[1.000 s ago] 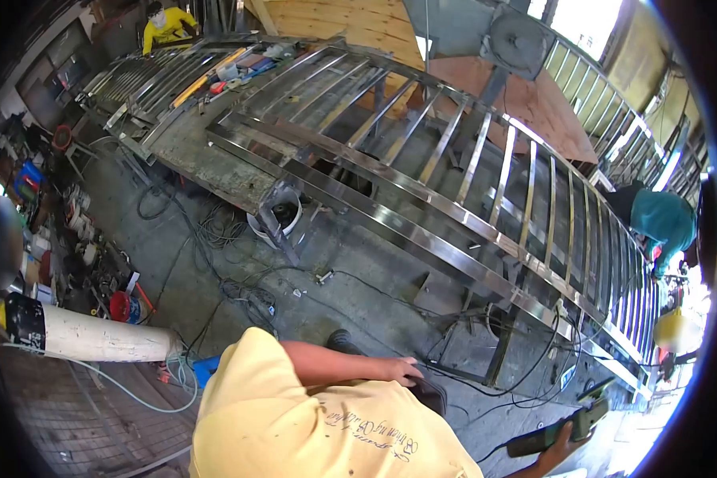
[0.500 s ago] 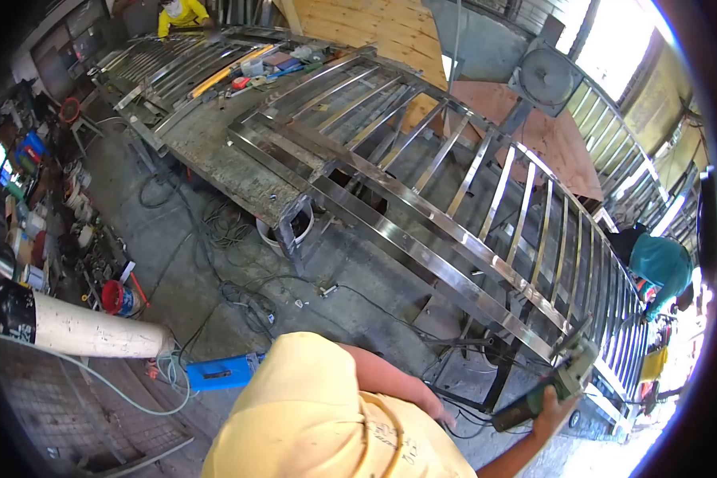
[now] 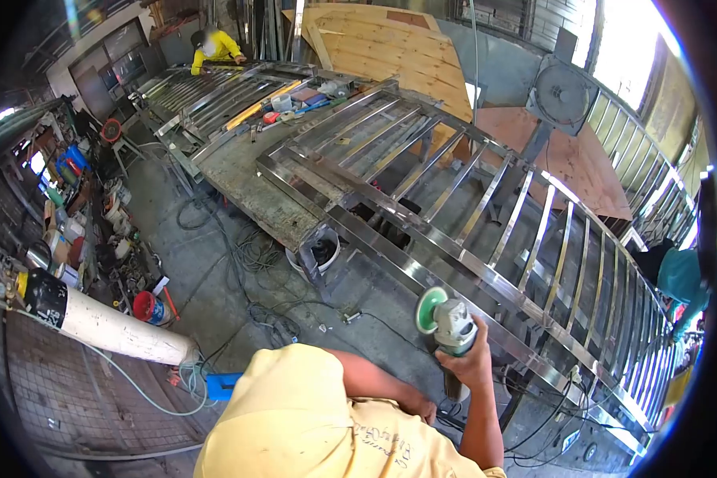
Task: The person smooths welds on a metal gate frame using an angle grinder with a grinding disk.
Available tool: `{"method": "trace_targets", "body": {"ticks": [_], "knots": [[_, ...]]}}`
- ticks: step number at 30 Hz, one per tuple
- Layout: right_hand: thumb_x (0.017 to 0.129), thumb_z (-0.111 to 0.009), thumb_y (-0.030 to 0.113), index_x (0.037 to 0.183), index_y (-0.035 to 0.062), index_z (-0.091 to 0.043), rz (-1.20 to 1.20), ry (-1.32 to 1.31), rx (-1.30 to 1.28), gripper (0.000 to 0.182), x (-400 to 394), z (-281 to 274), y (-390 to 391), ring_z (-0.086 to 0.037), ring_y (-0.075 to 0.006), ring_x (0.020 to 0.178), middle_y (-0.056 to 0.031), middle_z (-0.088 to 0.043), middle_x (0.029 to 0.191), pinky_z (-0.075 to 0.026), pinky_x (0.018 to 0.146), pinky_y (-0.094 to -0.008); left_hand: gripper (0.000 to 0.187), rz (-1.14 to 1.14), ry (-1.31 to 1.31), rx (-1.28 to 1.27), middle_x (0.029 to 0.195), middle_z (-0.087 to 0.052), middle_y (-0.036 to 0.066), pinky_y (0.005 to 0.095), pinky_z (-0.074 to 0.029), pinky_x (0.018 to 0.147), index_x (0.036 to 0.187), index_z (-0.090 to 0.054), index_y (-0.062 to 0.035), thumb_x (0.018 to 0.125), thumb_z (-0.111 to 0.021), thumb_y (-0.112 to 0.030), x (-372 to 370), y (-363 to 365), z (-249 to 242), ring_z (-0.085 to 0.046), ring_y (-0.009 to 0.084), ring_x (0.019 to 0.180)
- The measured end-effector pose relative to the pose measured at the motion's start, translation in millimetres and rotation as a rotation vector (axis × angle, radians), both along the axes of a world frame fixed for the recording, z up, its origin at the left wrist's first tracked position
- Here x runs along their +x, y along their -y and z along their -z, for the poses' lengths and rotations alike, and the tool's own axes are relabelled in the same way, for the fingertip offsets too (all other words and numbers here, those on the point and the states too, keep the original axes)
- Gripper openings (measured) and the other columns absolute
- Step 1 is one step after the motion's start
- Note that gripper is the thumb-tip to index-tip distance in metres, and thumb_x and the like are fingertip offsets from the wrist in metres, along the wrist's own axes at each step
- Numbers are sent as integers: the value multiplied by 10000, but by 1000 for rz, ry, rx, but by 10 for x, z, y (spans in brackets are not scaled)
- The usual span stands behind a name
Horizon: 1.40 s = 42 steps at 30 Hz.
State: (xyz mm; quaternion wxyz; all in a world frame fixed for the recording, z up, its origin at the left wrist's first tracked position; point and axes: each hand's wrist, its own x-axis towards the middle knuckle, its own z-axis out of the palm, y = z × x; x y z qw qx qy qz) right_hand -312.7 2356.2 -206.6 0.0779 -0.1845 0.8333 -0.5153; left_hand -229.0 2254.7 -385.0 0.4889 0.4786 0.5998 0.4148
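Note:
My right hand (image 3: 472,358) is wrapped round an angle grinder (image 3: 454,327), held up in front of my chest. The grinder's green disc (image 3: 431,310) faces left, beside the near rail of a large metal frame (image 3: 486,275) made of shiny square tubes and many crossbars. My left hand (image 3: 424,409) is low in front of my yellow shirt (image 3: 295,422), close to the grinder's rear end and a dark cord; its fingers are mostly hidden.
The frame lies across a worn metal workbench (image 3: 251,191), with a white bucket (image 3: 327,253) beneath its corner. Cables (image 3: 271,319) coil on the floor. A gas cylinder (image 3: 119,323) lies at left. One person (image 3: 215,49) in yellow works far back; another (image 3: 681,275) in teal bends at right.
My right hand has brought the grinder up and left from the frame's lower right end, turning its disc into view. The head view has shifted, so the scene sits lower and further right.

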Motion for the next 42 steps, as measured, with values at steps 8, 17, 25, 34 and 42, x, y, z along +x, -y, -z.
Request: {"method": "trace_targets", "body": {"ticks": [8, 17, 25, 34, 42], "knots": [[589, -912, 169, 1386, 66, -395, 87, 39, -21, 956, 149, 216, -516, -679, -238, 1017, -155, -696, 1106, -527, 905, -358, 300, 102, 59, -49, 828, -700, 110, 390, -490, 754, 876, -731, -5, 913, -655, -293, 40, -564, -617, -635, 187, 800], [611, -896, 163, 1412, 86, -357, 173, 152, -75, 969, 386, 628, -366, -616, -220, 1042, -126, -643, 1145, -491, 947, -352, 323, -28, 25, -172, 872, -686, 136, 379, -481, 781, 987, -685, -9, 971, -591, -317, 55, -225, 439, -590, 206, 795], [610, -878, 192, 1422, 54, -350, 128, 146, -34, 979, 307, 324, 496, -586, -220, 1032, -124, -619, 1153, -475, 950, -345, 378, -1205, -6, -277, 1063, -714, 151, 375, -508, 876, 1087, -692, -41, 971, -584, -383, 789, 2424, -28, -678, 271, 975], [646, -846, 144, 1480, 65, -287, 121, 226, -479, 1007, -15, -52, 1518, -581, -227, 1073, -105, -578, 1201, -470, 963, -355, 287, -1638, 37, -377, 909, -722, 109, 352, -527, 768, 1018, -698, -34, 951, -639, -306, 1198, 3796, -187, -675, 189, 837], [611, -913, 417, 1482, 44, -282, 119, 234, -528, 1138, -379, -77, 1701, -643, -239, 952, -126, -572, 1215, -595, 793, -395, 279, -1545, -162, -219, 934, -717, 117, 363, -529, 775, 1047, -673, -40, 956, -627, -299, 389, 3908, 13, -678, 222, 857]]}}
